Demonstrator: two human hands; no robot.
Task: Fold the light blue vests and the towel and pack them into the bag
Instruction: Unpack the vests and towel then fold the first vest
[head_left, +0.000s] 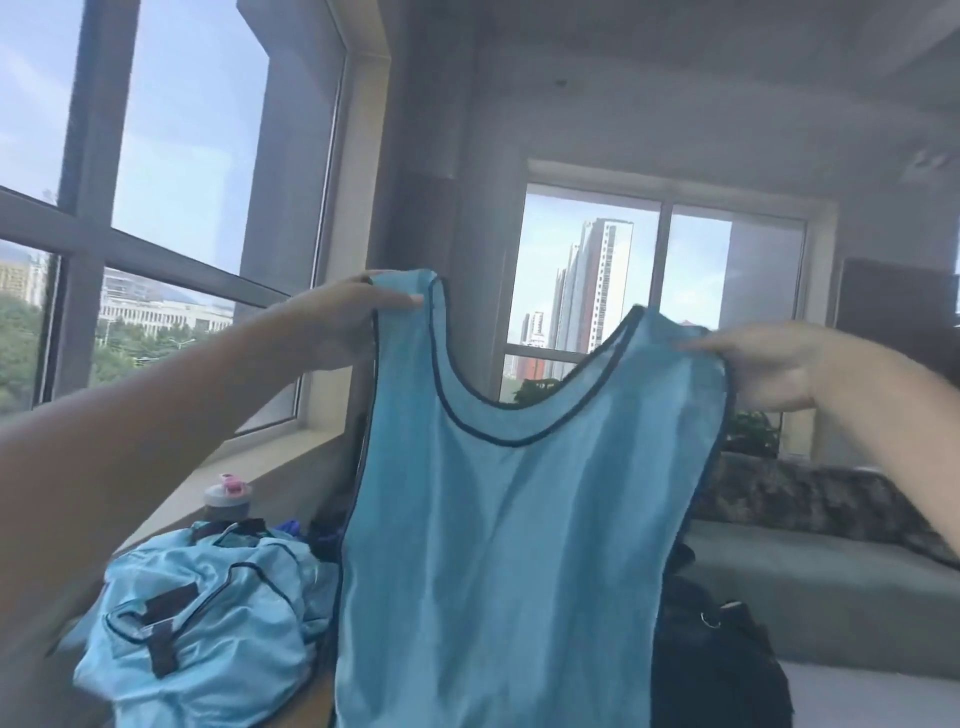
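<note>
Window-lit room, sofa behind. Vest hangs upright, long axis vertical, between my hands: left hand pinches left strap, right hand right strap. More vests heaped lower left; dark bag lower right, nearer right hand.

The left hand and the right hand each pinch one shoulder strap of a light blue vest, which hangs open. Below left lies a heap of more light blue vests; a black bag is partly hidden behind the vest.
</note>
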